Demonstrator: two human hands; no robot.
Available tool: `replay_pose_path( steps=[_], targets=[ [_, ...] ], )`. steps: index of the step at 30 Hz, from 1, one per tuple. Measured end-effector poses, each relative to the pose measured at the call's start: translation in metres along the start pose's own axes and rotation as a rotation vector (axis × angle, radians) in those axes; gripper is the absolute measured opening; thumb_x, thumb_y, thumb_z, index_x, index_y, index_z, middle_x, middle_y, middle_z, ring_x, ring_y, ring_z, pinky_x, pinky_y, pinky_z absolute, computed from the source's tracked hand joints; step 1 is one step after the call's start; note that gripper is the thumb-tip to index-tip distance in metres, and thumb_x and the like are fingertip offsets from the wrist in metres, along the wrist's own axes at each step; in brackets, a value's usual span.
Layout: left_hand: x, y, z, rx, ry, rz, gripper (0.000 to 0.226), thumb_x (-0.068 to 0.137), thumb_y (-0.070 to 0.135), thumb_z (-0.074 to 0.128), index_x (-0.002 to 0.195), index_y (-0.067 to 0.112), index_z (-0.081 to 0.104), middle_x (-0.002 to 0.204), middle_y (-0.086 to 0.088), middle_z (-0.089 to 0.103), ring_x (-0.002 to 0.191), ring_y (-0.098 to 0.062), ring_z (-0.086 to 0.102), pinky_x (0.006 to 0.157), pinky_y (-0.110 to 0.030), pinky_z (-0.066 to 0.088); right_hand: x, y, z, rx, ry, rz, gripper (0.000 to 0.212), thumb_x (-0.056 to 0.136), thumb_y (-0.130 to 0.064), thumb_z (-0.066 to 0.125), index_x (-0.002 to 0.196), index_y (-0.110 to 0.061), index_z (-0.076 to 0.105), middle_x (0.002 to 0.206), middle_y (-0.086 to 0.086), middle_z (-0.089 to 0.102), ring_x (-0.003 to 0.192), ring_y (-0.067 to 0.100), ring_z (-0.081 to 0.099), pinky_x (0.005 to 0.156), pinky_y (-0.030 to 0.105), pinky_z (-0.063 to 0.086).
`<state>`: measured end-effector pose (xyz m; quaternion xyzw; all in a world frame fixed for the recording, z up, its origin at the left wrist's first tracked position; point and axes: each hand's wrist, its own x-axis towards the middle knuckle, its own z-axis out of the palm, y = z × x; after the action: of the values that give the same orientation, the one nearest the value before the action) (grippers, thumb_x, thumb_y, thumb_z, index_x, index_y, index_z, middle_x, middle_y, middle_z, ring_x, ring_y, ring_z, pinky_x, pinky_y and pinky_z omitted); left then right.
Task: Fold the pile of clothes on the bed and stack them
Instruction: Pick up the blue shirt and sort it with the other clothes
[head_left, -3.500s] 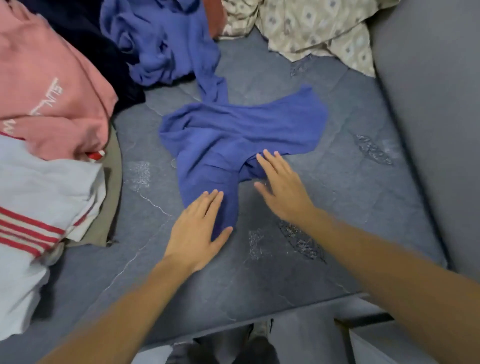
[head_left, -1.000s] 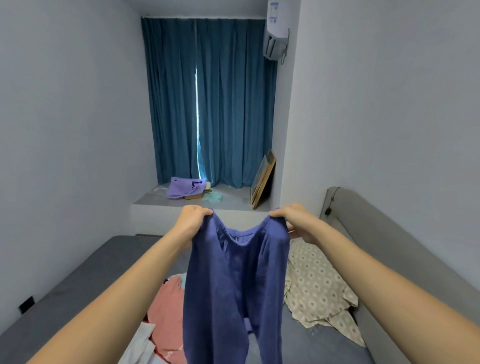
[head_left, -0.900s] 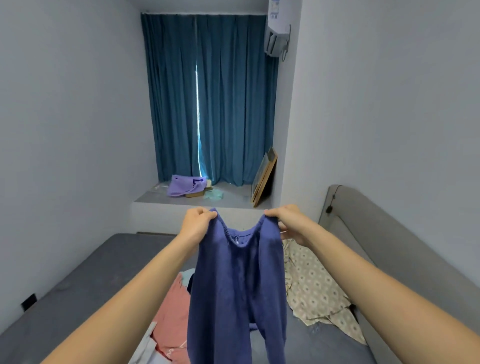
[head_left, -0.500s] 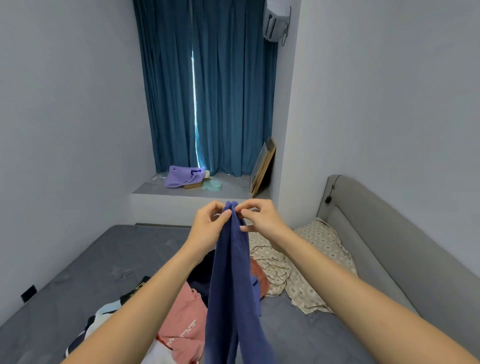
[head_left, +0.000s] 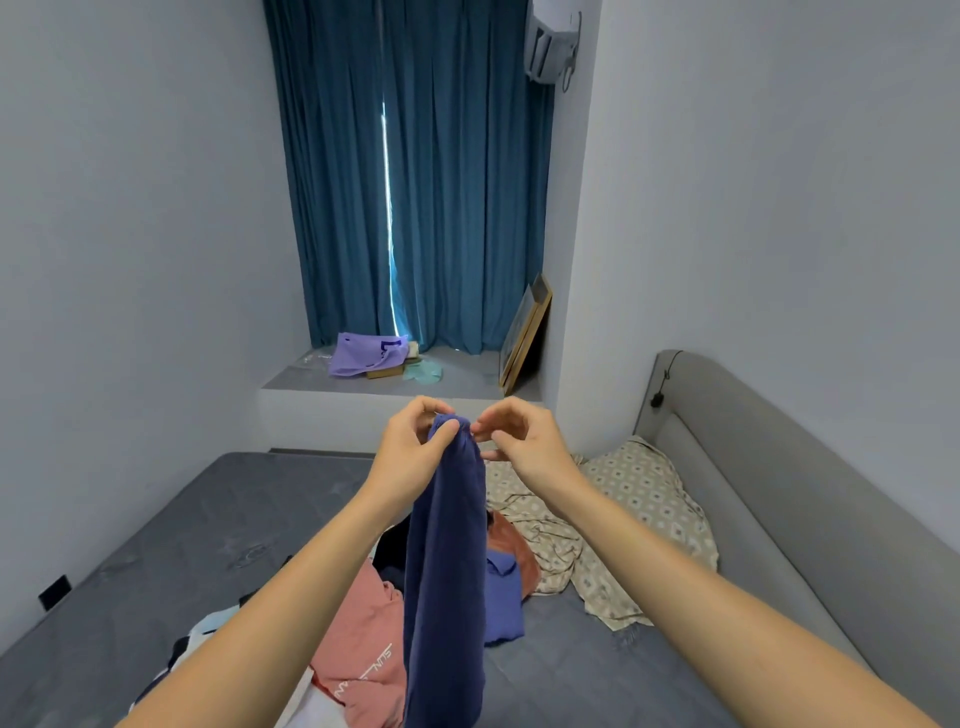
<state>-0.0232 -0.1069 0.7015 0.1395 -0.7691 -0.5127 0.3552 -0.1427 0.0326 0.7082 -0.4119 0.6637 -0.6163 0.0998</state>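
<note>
While both hands (head_left: 457, 441) pinch its top edge, the blue garment (head_left: 447, 587) hangs above the bed (head_left: 156, 571).

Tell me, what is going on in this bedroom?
A person is folding laundry. The left hand pinches the top of a blue garment held up in the air; the right hand is at the same top edge. More clothes lie unfolded on the grey bed below.

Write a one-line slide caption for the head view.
Left hand grips a blue garment held doubled above the bed; right hand is at its top edge.
</note>
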Motion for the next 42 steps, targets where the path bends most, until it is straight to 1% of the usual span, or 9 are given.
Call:
replay_pose_path(
  steps=[6, 11, 17, 24, 28, 33, 36, 38, 42],
  targets=[
    [0.003, 0.010, -0.025, 0.111, -0.265, 0.118, 0.013, 0.106, 0.011, 0.056, 0.105, 0.021, 0.063, 0.098, -0.007, 0.072, 0.100, -0.027, 0.070, 0.089, -0.037, 0.056, 0.001, 0.015, -0.006, -0.252, -0.200, -0.017, 0.036, 0.087, -0.009, 0.075, 0.120, -0.022, 0.070, 0.118, -0.011, 0.070, 0.115, 0.002, 0.061, 0.096, 0.023, 0.049],
    [0.007, 0.017, -0.042, 0.188, -0.374, 0.159, 0.016, 0.106, 0.002, 0.050, 0.105, 0.015, 0.060, 0.099, -0.010, 0.069, 0.092, -0.021, 0.066, 0.086, -0.037, 0.052, -0.004, 0.021, 0.002, -0.360, -0.265, -0.091, 0.024, 0.083, -0.022, 0.084, 0.103, -0.023, 0.071, 0.104, -0.004, 0.060, 0.109, 0.015, 0.055, 0.093, 0.027, 0.043],
    [0.005, 0.014, -0.052, 0.220, -0.346, 0.164, 0.016, 0.107, 0.002, 0.048, 0.104, 0.015, 0.057, 0.101, -0.014, 0.064, 0.089, -0.017, 0.059, 0.085, -0.039, 0.049, -0.011, 0.012, 0.004, -0.415, -0.239, -0.116, 0.022, 0.079, -0.028, 0.084, 0.081, -0.021, 0.063, 0.093, 0.004, 0.058, 0.092, 0.014, 0.055, 0.084, 0.034, 0.046],
    [0.002, 0.009, -0.064, 0.262, -0.272, 0.132, 0.015, 0.108, 0.005, 0.047, 0.104, 0.016, 0.056, 0.100, -0.020, 0.059, 0.085, -0.018, 0.052, 0.080, -0.036, 0.043, -0.002, 0.001, -0.014, -0.608, -0.377, -0.238, 0.030, 0.088, -0.035, 0.079, 0.078, -0.012, 0.062, 0.085, 0.003, 0.052, 0.088, 0.020, 0.045, 0.081, 0.040, 0.043],
    [0.001, 0.009, -0.065, 0.278, -0.274, 0.130, 0.016, 0.109, 0.008, 0.047, 0.103, 0.019, 0.057, 0.100, -0.014, 0.060, 0.085, -0.015, 0.053, 0.079, -0.033, 0.044, 0.008, -0.006, -0.023, -0.673, -0.362, -0.294, 0.031, 0.087, -0.034, 0.080, 0.074, -0.028, 0.052, 0.094, -0.008, 0.044, 0.082, 0.015, 0.050, 0.077, 0.038, 0.046],
    [0.002, 0.010, -0.061, 0.235, -0.215, 0.084, 0.014, 0.111, 0.016, 0.044, 0.103, 0.022, 0.055, 0.098, -0.003, 0.061, 0.085, -0.011, 0.053, 0.078, -0.031, 0.044, 0.015, -0.008, -0.026, -0.581, -0.171, -0.311, 0.024, 0.089, -0.032, 0.079, 0.087, -0.023, 0.057, 0.111, -0.009, 0.049, 0.098, 0.012, 0.055, 0.086, 0.030, 0.050],
    [0.000, 0.011, -0.056, 0.224, -0.180, 0.075, 0.014, 0.112, 0.015, 0.042, 0.103, 0.020, 0.052, 0.095, -0.005, 0.057, 0.084, -0.015, 0.048, 0.076, -0.034, 0.040, 0.014, -0.008, -0.025, -0.515, -0.165, -0.202, 0.025, 0.095, -0.028, 0.072, 0.087, -0.024, 0.048, 0.086, -0.004, 0.060, 0.078, 0.014, 0.056, 0.072, 0.037, 0.047],
    [-0.002, 0.011, -0.052, 0.221, -0.146, 0.072, 0.014, 0.112, 0.015, 0.041, 0.104, 0.019, 0.051, 0.096, -0.011, 0.057, 0.084, -0.017, 0.048, 0.077, -0.035, 0.039, 0.013, -0.005, -0.024, -0.432, -0.178, -0.143, 0.027, 0.094, -0.022, 0.072, 0.089, -0.024, 0.045, 0.080, -0.004, 0.061, 0.069, 0.008, 0.052, 0.066, 0.031, 0.044],
    [-0.010, 0.011, -0.047, 0.153, -0.035, 0.055, 0.010, 0.111, 0.019, 0.044, 0.105, 0.023, 0.051, 0.106, -0.012, 0.064, 0.092, -0.015, 0.057, 0.079, -0.033, 0.045, 0.012, -0.005, -0.023, -0.131, -0.222, -0.002, 0.043, 0.091, -0.003, 0.075, 0.122, -0.023, 0.051, 0.099, 0.013, 0.075, 0.086, 0.019, 0.068, 0.085, 0.035, 0.055]
  ],
)
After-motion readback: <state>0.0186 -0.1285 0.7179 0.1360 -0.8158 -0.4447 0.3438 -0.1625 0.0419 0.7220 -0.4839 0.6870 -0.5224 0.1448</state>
